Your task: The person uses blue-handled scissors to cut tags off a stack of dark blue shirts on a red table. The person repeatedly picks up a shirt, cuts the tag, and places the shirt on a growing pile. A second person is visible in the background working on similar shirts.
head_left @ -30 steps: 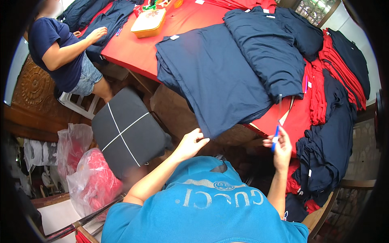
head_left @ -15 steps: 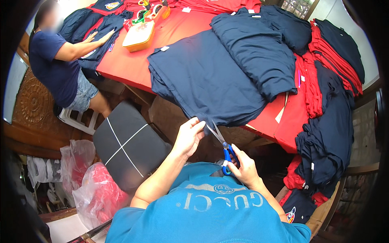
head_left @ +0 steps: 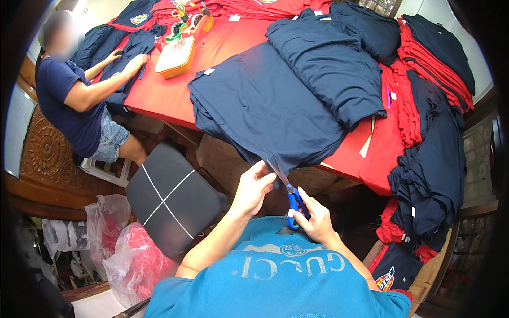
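My right hand (head_left: pixel 316 214) grips a pair of blue-handled scissors (head_left: pixel 293 201). Their blades reach up to the front edge of a navy T-shirt (head_left: pixel 265 100) that hangs slightly over the table edge. That hem is pinched in my left hand (head_left: pixel 253 191), its fingertips right beside the blade tips. Whether the blades have fabric between them is too blurred to tell. Next to this garment lies a stack of folded navy shirts (head_left: pixel 328 69).
A co-worker (head_left: pixel 79 100) smooths navy cloth at the far left of the red-covered table (head_left: pixel 217 53). A yellow box (head_left: pixel 175 57) and tape dispensers (head_left: pixel 199 24) stand at the back. Red and navy piles (head_left: pixel 429 169) line the right. A black padded stool (head_left: pixel 169 196) and plastic bags (head_left: pixel 135 259) sit left.
The scissor blades have come closer together and lie nearer my left fingertips. My left hand still pinches the hem. The co-worker's hands have shifted on the cloth, and the view has moved slightly.
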